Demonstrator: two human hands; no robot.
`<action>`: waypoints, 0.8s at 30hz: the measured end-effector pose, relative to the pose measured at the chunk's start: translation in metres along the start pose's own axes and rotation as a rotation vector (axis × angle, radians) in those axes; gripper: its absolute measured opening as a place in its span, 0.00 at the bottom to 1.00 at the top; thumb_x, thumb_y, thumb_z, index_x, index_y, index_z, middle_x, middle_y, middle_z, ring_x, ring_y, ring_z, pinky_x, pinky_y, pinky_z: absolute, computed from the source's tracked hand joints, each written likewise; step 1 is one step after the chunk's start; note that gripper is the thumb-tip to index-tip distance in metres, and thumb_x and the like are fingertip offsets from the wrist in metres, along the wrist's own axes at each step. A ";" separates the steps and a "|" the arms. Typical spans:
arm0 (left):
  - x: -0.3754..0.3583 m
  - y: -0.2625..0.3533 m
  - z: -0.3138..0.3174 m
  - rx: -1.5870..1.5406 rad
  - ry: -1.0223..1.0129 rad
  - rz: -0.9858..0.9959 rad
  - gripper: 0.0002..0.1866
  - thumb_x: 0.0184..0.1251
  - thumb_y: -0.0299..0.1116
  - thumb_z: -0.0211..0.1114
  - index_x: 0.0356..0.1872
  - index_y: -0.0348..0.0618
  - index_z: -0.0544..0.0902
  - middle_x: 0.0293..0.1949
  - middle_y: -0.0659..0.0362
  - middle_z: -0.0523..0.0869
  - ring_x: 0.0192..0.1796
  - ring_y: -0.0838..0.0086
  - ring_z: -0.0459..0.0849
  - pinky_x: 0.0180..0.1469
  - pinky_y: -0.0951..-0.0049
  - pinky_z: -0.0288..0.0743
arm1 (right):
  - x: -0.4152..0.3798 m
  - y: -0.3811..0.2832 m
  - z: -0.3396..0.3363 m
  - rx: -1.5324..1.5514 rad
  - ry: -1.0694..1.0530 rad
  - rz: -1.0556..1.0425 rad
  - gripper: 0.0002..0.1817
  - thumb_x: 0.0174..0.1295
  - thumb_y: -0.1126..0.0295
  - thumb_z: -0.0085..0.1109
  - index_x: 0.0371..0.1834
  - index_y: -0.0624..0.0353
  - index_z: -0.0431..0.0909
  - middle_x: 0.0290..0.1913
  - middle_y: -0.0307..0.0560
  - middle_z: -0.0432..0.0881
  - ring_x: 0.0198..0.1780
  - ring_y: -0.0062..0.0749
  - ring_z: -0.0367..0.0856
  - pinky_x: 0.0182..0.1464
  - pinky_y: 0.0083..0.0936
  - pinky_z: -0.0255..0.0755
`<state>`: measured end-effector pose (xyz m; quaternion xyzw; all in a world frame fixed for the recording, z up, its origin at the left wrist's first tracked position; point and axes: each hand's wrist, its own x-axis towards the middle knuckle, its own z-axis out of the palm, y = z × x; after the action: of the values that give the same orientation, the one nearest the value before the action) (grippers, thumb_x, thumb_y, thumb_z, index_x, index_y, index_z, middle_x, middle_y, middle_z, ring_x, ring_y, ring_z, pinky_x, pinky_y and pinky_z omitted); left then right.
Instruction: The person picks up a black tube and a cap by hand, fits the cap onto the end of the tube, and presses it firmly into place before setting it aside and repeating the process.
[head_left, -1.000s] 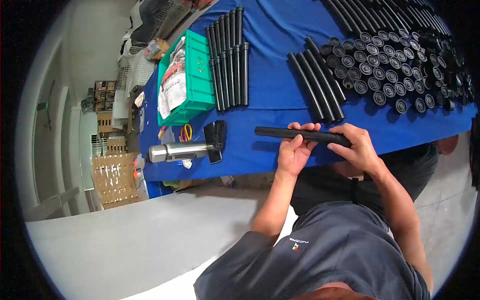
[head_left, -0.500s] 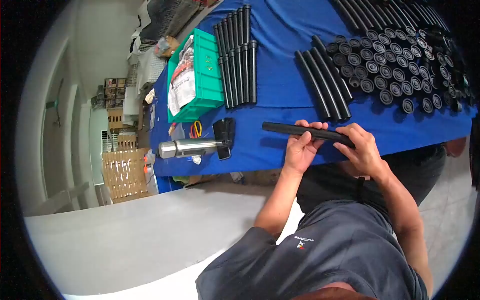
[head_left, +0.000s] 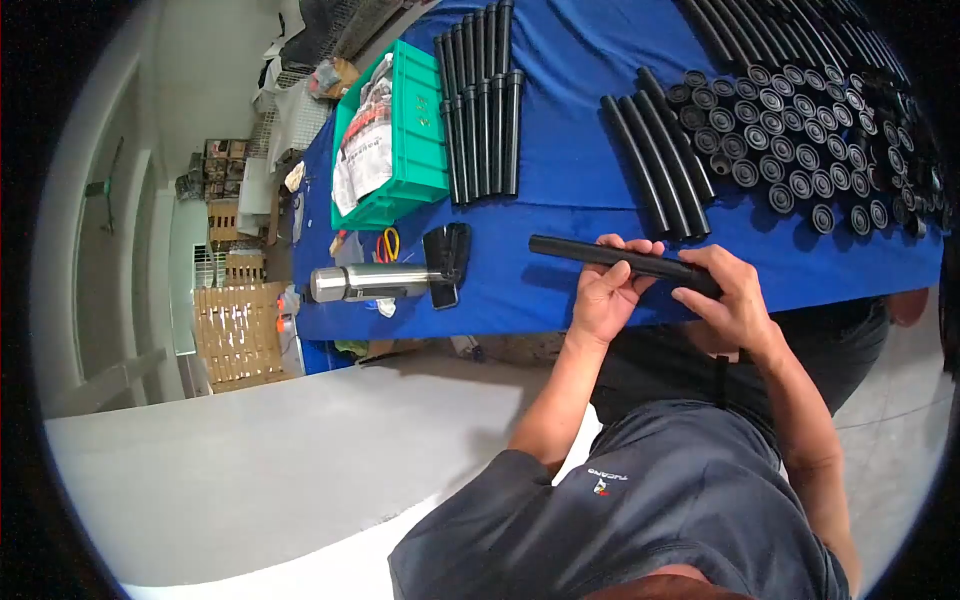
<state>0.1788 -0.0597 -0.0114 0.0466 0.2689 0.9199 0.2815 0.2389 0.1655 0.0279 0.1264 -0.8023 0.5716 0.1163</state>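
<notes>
A black tube (head_left: pixel 565 248) lies across both hands, just above the near edge of the table. My left hand (head_left: pixel 605 300) is palm up beneath its middle, with fingers and thumb closed around it. My right hand (head_left: pixel 742 300) grips the right end, which looks slightly thicker there; the fingers partly cover that end. Beyond the hands, several loose black tubes (head_left: pixel 655 165) lie side by side on the blue cloth. Many round black caps (head_left: pixel 782 147) with ringed faces are spread to the right of them.
Tubes with thicker ends (head_left: pixel 485 130) lie in two rows beside a green crate (head_left: pixel 425 150) holding a printed bag. A steel flask (head_left: pixel 380 282), a black phone-like object (head_left: pixel 447 270) and yellow-handled scissors (head_left: pixel 391 243) sit at left. More tubes (head_left: pixel 770 35) lie at the far right.
The view has shifted slightly, moving the table items a little in the picture. Both hands keep their hold on the tube, and the right hand has turned slightly at its end.
</notes>
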 end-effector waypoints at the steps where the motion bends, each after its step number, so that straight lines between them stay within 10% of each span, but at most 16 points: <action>1: 0.000 0.000 0.000 -0.005 -0.004 0.006 0.17 0.73 0.23 0.67 0.59 0.46 0.77 0.62 0.46 0.83 0.72 0.50 0.76 0.73 0.46 0.75 | 0.001 0.002 0.000 0.001 -0.009 0.014 0.21 0.58 0.75 0.73 0.55 0.63 0.80 0.47 0.55 0.83 0.44 0.51 0.86 0.45 0.38 0.80; 7: 0.000 0.001 0.003 -0.060 0.035 -0.010 0.15 0.73 0.23 0.66 0.57 0.47 0.77 0.61 0.46 0.84 0.72 0.50 0.76 0.71 0.46 0.77 | -0.004 0.007 0.012 -0.099 0.116 -0.119 0.19 0.60 0.71 0.72 0.54 0.63 0.82 0.43 0.55 0.85 0.44 0.49 0.86 0.43 0.36 0.79; 11: 0.000 0.000 0.000 -0.032 -0.003 0.016 0.14 0.73 0.24 0.66 0.56 0.47 0.78 0.62 0.45 0.84 0.72 0.50 0.77 0.70 0.46 0.78 | 0.004 0.000 -0.008 0.103 -0.112 0.221 0.17 0.60 0.73 0.72 0.53 0.63 0.82 0.48 0.56 0.84 0.45 0.49 0.86 0.45 0.37 0.80; 14: 0.002 0.003 0.012 -0.055 0.029 -0.023 0.14 0.73 0.25 0.66 0.56 0.47 0.78 0.61 0.46 0.84 0.72 0.51 0.77 0.71 0.45 0.77 | -0.001 0.009 0.004 0.005 0.086 -0.052 0.19 0.60 0.71 0.73 0.52 0.64 0.82 0.47 0.55 0.85 0.46 0.49 0.86 0.47 0.37 0.79; 24: 0.001 0.003 0.010 -0.075 0.047 -0.012 0.14 0.73 0.24 0.67 0.56 0.47 0.79 0.61 0.46 0.84 0.72 0.50 0.77 0.73 0.48 0.75 | -0.001 0.006 0.008 0.028 0.085 -0.039 0.19 0.58 0.71 0.74 0.51 0.64 0.83 0.43 0.55 0.85 0.45 0.49 0.86 0.46 0.36 0.78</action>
<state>0.1782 -0.0566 -0.0012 0.0130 0.2410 0.9285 0.2821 0.2375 0.1597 0.0200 0.1192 -0.7861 0.5851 0.1597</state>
